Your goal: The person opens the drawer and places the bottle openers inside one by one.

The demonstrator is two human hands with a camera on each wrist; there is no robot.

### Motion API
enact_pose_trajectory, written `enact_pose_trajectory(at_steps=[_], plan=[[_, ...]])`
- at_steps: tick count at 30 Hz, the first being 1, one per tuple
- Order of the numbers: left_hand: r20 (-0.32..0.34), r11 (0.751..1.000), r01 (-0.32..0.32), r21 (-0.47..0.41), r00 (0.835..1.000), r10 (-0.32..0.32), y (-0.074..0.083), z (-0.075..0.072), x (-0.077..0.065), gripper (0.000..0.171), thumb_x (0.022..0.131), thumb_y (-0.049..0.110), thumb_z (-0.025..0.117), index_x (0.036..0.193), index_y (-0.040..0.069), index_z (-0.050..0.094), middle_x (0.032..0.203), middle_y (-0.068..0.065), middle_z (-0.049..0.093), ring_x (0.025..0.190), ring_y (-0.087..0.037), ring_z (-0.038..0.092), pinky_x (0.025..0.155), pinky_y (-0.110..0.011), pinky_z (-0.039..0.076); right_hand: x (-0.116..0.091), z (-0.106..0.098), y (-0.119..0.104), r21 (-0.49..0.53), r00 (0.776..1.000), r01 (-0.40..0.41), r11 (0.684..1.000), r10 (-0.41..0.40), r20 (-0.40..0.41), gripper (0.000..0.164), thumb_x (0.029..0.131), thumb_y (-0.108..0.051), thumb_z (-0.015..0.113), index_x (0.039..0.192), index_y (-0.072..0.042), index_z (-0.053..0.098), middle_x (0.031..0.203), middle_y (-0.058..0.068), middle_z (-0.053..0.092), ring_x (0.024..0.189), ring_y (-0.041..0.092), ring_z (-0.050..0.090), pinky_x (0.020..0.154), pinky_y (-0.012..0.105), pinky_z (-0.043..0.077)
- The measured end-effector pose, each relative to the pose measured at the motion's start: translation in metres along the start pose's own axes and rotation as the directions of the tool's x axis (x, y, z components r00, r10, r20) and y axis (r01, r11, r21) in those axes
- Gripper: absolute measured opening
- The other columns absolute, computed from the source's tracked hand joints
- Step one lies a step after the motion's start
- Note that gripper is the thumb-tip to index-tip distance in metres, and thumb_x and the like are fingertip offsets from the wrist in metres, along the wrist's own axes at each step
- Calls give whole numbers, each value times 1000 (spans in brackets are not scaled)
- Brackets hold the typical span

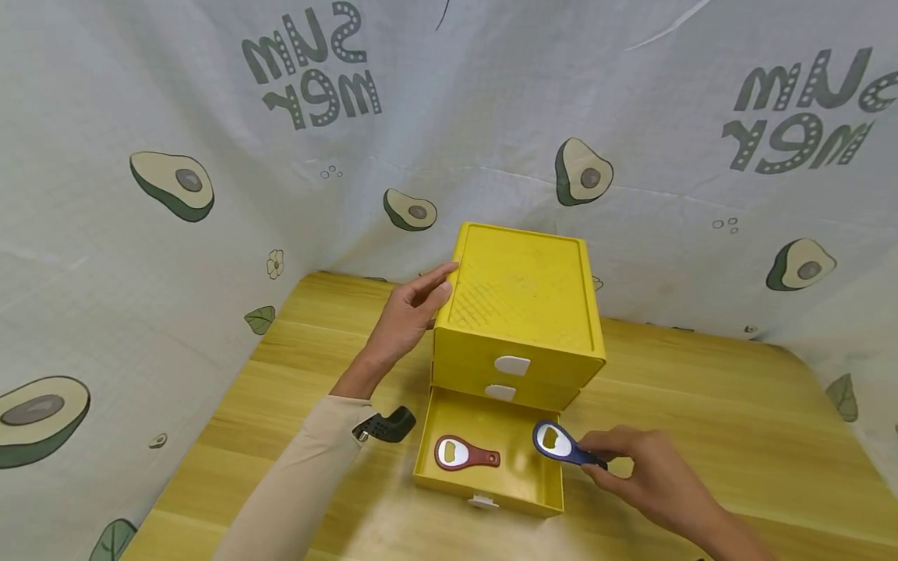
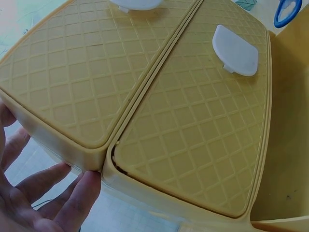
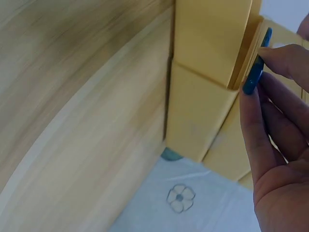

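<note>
A yellow drawer unit (image 1: 522, 288) stands on the wooden table with its bottom drawer (image 1: 515, 491) pulled out. My left hand (image 1: 410, 315) rests against the unit's left side, fingers fairly straight; in the left wrist view its fingertips (image 2: 89, 186) touch the yellow side. Between thumb and fingers, my right hand (image 1: 648, 475) pinches the handle end of a blue bottle opener (image 1: 557, 442). The opener's metal head overlaps the drawer's right edge in the head view. Inside the drawer lies a red bottle opener (image 1: 466, 453), its handle pointing right.
Two upper drawers with white pulls (image 1: 512, 365) are closed above the pulled-out one. Behind the unit hangs a pale cloth (image 1: 477, 156) printed with avocados. The wooden table (image 1: 281, 389) extends to both sides of the unit.
</note>
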State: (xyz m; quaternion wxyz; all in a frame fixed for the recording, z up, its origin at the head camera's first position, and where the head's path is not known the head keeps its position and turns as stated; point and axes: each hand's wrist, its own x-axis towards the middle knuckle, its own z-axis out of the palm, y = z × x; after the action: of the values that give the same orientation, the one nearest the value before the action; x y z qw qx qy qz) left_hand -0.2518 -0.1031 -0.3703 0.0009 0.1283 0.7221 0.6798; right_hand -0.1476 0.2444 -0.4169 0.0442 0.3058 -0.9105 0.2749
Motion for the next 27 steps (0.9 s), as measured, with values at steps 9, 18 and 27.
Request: enact_pose_trajectory(at_steps=[9, 18, 27], plan=[[-8, 1000, 8, 7, 1000, -8, -1, 0, 0, 41, 106, 32, 52, 147, 29, 53, 150, 2, 52, 119, -19, 59, 89, -31, 56, 21, 18, -12, 36, 999, 7, 999, -9, 49, 22, 78, -6, 83, 97, -17, 78, 91, -8, 74, 77, -4, 65, 65, 26, 59], [-14, 1000, 12, 18, 1000, -11, -1, -1, 1, 41, 106, 32, 52, 147, 30, 53, 149, 3, 53, 120, -19, 59, 92, -34, 57, 36, 37, -25, -7, 999, -33, 999, 33, 15, 19, 78, -5, 84, 94, -14, 80, 90, -4, 75, 74, -2, 63, 63, 25, 57], [-14, 1000, 16, 22, 1000, -16, -1, -1, 2, 41, 106, 32, 52, 147, 29, 53, 149, 1, 53, 112, -17, 57, 81, -24, 53, 49, 60, -37, -237, 999, -43, 970, 43, -6, 15, 76, -8, 85, 86, -15, 77, 87, -6, 73, 78, 7, 63, 66, 25, 54]])
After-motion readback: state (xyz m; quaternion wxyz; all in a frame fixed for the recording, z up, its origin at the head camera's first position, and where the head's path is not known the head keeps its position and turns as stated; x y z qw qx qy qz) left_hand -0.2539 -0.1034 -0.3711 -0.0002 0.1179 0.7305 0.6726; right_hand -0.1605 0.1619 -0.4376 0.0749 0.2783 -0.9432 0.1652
